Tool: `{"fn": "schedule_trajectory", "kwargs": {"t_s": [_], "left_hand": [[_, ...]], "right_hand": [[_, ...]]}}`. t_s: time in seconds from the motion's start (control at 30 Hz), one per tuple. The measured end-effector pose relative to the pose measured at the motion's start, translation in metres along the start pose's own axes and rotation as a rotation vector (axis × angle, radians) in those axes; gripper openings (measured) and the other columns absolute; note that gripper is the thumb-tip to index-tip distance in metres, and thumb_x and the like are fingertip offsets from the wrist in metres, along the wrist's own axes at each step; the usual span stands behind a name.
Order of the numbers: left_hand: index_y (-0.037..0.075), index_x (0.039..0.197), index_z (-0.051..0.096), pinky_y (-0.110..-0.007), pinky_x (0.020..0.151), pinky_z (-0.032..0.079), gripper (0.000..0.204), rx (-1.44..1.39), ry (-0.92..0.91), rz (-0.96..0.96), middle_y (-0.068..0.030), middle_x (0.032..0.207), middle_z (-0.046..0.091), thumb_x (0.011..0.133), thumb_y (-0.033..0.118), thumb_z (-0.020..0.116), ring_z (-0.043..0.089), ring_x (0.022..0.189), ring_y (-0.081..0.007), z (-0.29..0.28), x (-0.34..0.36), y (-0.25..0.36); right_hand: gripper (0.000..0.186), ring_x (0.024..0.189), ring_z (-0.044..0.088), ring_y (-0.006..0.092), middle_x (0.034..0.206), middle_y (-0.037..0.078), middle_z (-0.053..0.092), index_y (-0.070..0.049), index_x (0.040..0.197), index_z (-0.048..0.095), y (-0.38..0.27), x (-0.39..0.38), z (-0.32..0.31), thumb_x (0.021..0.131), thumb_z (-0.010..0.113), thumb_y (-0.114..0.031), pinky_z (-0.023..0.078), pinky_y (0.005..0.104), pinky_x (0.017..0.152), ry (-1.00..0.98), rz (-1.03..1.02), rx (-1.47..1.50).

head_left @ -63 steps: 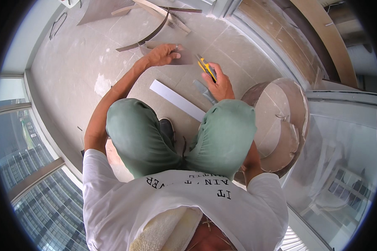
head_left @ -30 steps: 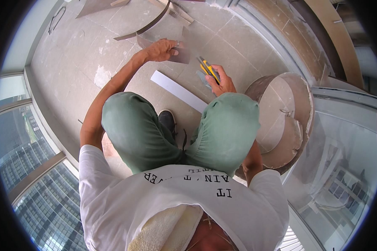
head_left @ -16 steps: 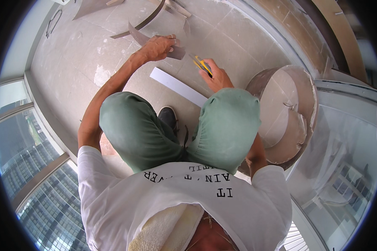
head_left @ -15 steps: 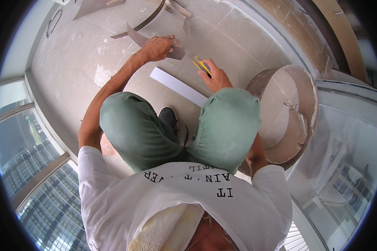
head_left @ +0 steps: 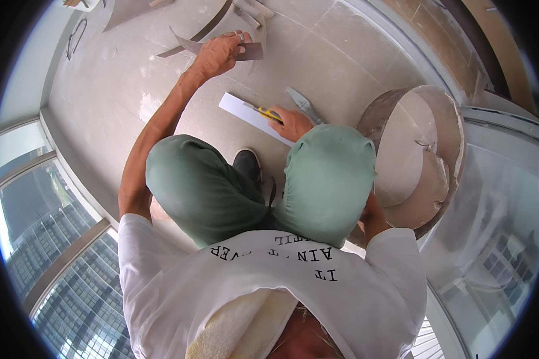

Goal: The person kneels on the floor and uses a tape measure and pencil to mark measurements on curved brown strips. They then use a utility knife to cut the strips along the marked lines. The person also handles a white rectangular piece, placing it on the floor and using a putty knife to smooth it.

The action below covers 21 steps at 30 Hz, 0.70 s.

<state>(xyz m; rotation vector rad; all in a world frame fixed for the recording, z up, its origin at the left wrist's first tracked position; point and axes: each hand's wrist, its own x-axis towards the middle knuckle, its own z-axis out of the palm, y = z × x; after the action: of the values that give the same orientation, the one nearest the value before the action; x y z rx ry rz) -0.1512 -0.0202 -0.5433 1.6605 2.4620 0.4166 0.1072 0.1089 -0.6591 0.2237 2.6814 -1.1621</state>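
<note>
Two hands, both occupied. One thin brown strip [head_left: 254, 52], flexible, squared at its right end and bent toward the left, pinched between the thumb and fingers of your left hand [head_left: 220, 55], out beyond your left knee. One utility knife [head_left: 269, 114], yellow and dark, slim, closed in the curled fingers of your right hand [head_left: 294, 124], pointing left over a straight white strip [head_left: 236, 108]; you cannot tell whether they touch. One grey flat-bladed tool [head_left: 303, 103], tapered, just beyond that hand. One large coil [head_left: 380, 116] of brown sheet at your right, ragged-rimmed, one torn end curling inward, tile showing within its ring. Surface: dusty beige tile floor [head_left: 335, 69], pale-smeared, bearing a curved dark band [head_left: 208, 26] and narrow offcuts [head_left: 251, 13]. Room: windows [head_left: 72, 299] at left, a tower block outside; glass panel [head_left: 479, 209] at right.
</note>
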Motion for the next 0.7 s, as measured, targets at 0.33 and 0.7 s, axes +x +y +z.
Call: {"fn": "schedule_trajectory", "kwargs": {"t_s": [0.33,0.7], "left_hand": [[0.007,0.11,0.067,-0.038,0.087,0.049,0.014,-0.429,-0.46,-0.32,-0.0041,0.096,0.068,0.095,0.007,0.066,0.061,0.091,-0.019,-0.025,-0.061,-0.04],[0.008,0.121,0.064,-0.028,0.09,0.046,0.02,-0.904,0.172,-0.507,0.0018,0.098,0.067,0.103,0.016,0.06,0.058,0.092,-0.0094,-0.085,-0.12,-0.024]], "right_hand": [[0.056,0.112,0.062,0.0393,0.121,0.019,0.064,-0.017,0.141,0.048,0.069,-0.007,-0.047,0.091,0.068,-0.031,0.048,0.0474,0.093,0.473,0.442,0.02],[0.07,0.134,0.044,0.0349,0.145,0.015,0.047,-0.018,0.148,0.044,0.016,0.114,-0.001,0.085,0.073,-0.025,0.034,0.0546,0.11,0.287,-0.145,-0.349]]}}
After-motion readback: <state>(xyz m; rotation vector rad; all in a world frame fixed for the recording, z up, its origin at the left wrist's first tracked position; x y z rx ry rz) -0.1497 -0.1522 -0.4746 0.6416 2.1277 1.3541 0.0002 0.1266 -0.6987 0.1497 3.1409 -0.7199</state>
